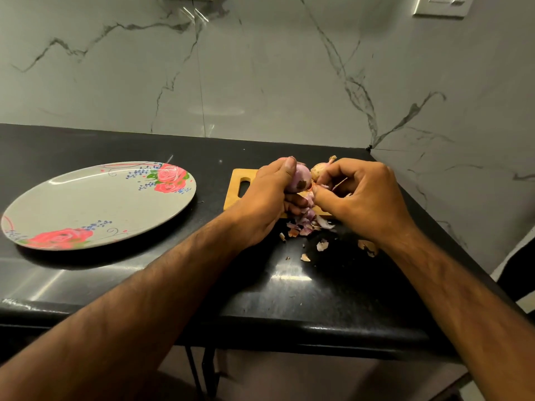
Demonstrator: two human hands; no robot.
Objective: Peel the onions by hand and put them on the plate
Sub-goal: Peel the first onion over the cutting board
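Home kitchen: black counter, marble backsplash.

Glossy black stone counter; wooden board; glossy marble wall.

Black bench carrying a flowered plate at left, a wooden board at right, onion skins just beside it.

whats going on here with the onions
A person is peeling an onion by hand above a wooden cutting board. The left hand grips it while the right hand pinches a strip of skin. A second onion, skin still on, sits just behind. Loose peels lie on the black counter. The flowered plate on the left holds no onions yet.
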